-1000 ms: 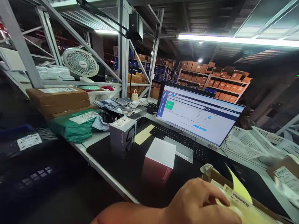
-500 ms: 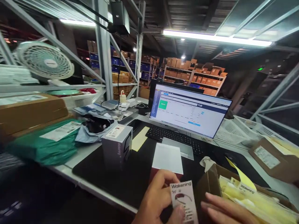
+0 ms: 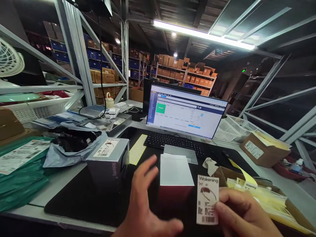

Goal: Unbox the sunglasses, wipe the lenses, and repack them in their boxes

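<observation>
Between finger and thumb of my right hand (image 3: 242, 210) is a white printed label (image 3: 207, 200) reading "Wakening", with a picture of glasses and a barcode. My left hand (image 3: 145, 204) is open, fingers apart, just left of a box (image 3: 176, 171) with a white top and dark red front. To the left stands a grey box (image 3: 108, 164) bearing a similar label on its top. A carton (image 3: 291, 204) of yellow-backed labels lies behind my right hand, partly hidden by it.
A monitor (image 3: 185, 112) and keyboard (image 3: 172, 143) stand behind the boxes. At the left lie a grey plastic mailer (image 3: 71, 154) and a green wrapped parcel (image 3: 27, 177). A cardboard box (image 3: 261, 148) and white baskets (image 3: 232, 128) are on the right.
The label has passed from my left hand to my right. My left hand has opened and moved left. The view has turned to the right.
</observation>
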Available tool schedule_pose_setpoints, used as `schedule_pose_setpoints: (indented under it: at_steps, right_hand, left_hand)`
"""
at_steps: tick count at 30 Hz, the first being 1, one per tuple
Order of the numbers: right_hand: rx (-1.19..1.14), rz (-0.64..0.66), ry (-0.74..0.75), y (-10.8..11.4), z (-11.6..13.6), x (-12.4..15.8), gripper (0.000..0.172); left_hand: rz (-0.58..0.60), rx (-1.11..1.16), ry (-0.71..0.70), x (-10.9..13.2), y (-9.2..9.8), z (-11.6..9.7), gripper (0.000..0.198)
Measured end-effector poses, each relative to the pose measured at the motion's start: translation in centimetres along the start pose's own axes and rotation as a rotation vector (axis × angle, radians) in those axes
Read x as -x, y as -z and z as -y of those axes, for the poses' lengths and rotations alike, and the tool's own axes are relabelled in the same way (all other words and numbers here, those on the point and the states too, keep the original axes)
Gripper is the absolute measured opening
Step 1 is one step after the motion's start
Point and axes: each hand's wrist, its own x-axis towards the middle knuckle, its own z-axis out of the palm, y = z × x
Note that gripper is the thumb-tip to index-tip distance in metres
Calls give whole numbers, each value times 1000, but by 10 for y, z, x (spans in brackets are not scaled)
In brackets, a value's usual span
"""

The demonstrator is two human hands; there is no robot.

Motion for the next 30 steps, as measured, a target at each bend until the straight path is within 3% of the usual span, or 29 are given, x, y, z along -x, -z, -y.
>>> schedule_pose_setpoints:
  at_steps: [3,5,6,11,19,30]
  right_hand:
    - [-166,28,-96,4,2,-2,47]
    - [-227,42,-114,0,6,-5,49]
    - [-237,43,-120,-3,9,-7,51]
    - [-234,55,-187,-20,21,-10,55]
    - [-217,117,-261,-40,24,-15,51]
    - [-184,58,-296,-42,14,0,52]
  left_hand:
    - [241,125,230,-8,-3,34,128]
    - [381,140,303,-5,-9,44,129]
    - [396,117,311,0,-13,45,127]
    - [299,0,186,26,-14,28,122]
    - [246,100,-113,29,-8,14,111]
    - [244,94,-182,26,-10,11,112]
